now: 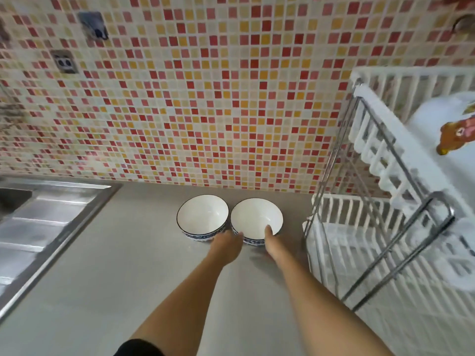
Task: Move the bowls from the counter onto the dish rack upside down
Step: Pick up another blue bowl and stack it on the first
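Observation:
Two white bowls with blue patterned outsides stand upright, side by side, on the grey counter near the tiled wall: the left bowl [202,215] and the right bowl [254,218]. My right hand [272,244] grips the right bowl's near rim, thumb inside it. My left hand [226,246] rests at the gap between the bowls with a fingertip against the right bowl's left side; its other fingers are hidden. The dish rack [372,227], a metal frame with white slatted trays, stands just right of the bowls.
The rack's upper tier [401,150] carries white dishware with an orange-brown figure [457,133]. A steel sink drainboard [43,222] fills the left side. The mosaic tile wall [205,98] backs the grey counter [128,278].

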The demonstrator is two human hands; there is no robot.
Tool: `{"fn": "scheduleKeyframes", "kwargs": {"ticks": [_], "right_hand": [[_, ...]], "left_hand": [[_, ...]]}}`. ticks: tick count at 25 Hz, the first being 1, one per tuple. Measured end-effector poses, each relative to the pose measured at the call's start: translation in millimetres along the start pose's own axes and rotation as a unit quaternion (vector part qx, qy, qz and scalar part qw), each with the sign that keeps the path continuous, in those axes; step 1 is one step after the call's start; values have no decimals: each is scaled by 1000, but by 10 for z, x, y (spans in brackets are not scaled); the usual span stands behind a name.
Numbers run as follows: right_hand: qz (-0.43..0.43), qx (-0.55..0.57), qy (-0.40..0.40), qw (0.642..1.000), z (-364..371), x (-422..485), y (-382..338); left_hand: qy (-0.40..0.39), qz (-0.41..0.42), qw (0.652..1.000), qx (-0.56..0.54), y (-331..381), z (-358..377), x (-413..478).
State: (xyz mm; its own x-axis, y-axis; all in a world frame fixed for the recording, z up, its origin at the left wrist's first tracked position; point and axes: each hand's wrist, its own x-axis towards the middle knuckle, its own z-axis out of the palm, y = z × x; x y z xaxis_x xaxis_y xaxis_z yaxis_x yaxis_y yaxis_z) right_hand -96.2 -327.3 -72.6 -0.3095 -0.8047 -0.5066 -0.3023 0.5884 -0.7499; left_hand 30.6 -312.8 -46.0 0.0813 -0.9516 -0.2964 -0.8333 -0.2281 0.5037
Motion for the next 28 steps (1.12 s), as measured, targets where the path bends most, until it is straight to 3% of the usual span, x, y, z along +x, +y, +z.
{"fn": "scheduleKeyframes", "kwargs": {"ticks": [3,7,10,12,16,20,28], "right_hand": [[6,3,17,1000,169,404,153],[22,73,24,997,94,7,8],[18,92,48,994,110,-227,107],[-21,114,18,993,113,-396,91],[-158,83,-35,983,-107,-849,-301],[-302,27,-61,951,-510,-1638,-942],[-372,108,-101,917,-1624,-3093,-1687]], "left_hand": [[-5,-49,994,-97,-17,161,187],[-21,-73,982,-176,-12,360,266],[-31,-89,976,-197,-31,266,118],[-11,-94,976,-197,-81,34,29],[70,-35,985,-156,-101,-846,-249],[168,81,974,-126,92,-1761,-870],[285,205,920,-175,850,-2741,-2170]]}}
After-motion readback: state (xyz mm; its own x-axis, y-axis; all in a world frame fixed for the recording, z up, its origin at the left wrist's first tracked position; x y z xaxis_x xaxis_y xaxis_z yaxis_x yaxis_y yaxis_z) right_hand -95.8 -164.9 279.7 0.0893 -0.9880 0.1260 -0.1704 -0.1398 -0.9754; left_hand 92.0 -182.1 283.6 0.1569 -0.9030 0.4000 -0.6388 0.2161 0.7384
